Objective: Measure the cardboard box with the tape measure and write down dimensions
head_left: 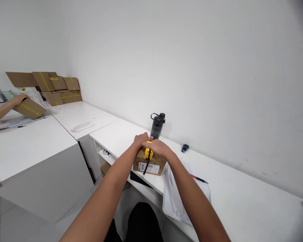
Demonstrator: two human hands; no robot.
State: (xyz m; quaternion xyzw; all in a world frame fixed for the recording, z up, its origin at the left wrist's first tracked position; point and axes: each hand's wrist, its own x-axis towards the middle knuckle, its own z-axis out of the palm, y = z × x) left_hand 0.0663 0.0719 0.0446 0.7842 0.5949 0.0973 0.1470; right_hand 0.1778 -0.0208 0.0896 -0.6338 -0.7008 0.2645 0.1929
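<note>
A small cardboard box (141,161) with a white printed label and black handwriting stands near the front edge of the white desk. My right hand (158,147) is closed around a yellow tape measure (148,154) at the top of the box, and its black wrist strap hangs down over the label. My left hand (141,138) rests bent at the box's far top edge, touching my right hand. Its fingertips are hidden, so what it grips does not show. Just behind the hands stands a dark water bottle (157,126) with a loop lid.
Papers (175,198) with a red and black pen (199,178) lie right of the box. A dark watch-like object (184,148) sits by the wall. At the far left, another person's hand (20,98) holds a cardboard box (30,108); more boxes (70,95) are stacked behind.
</note>
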